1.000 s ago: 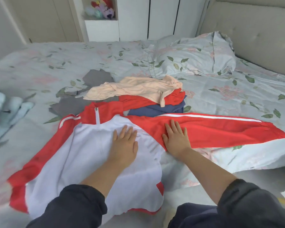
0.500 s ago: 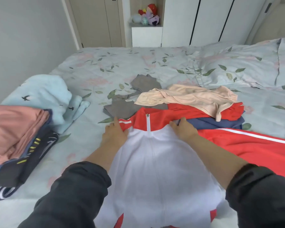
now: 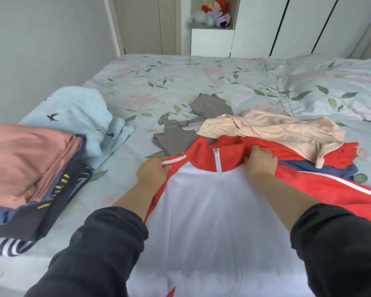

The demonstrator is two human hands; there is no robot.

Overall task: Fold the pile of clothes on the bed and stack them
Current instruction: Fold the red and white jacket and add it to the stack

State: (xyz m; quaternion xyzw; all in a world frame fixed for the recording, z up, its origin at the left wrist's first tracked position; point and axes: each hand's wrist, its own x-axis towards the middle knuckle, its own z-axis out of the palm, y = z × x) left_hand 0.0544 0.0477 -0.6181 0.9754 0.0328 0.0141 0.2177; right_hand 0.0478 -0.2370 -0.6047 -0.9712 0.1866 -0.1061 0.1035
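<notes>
red-white jacket (image 3: 201,211) shoulders pinched between fingers (image 3: 257,151)

Front and centre on the bed (image 3: 159,82): zip jacket (image 3: 201,211), laid flat, collar at the far end, one sleeve stretched off to the right. Left hand (image 3: 152,172) at its left shoulder edge, right hand (image 3: 260,161) at the collar, just right of the zip. Directly behind the collar and touching it: loose pile (image 3: 276,129) of unfolded clothes, with a flat garment (image 3: 180,136) at its left side. At the bed's left edge, folded stack (image 3: 26,168); behind it and touching, rumpled garment (image 3: 77,112). Far right, pillow (image 3: 341,88). Beyond the bed, soft toys (image 3: 216,13) on a shelf (image 3: 210,26), wardrobe doors (image 3: 287,24) to their right.
</notes>
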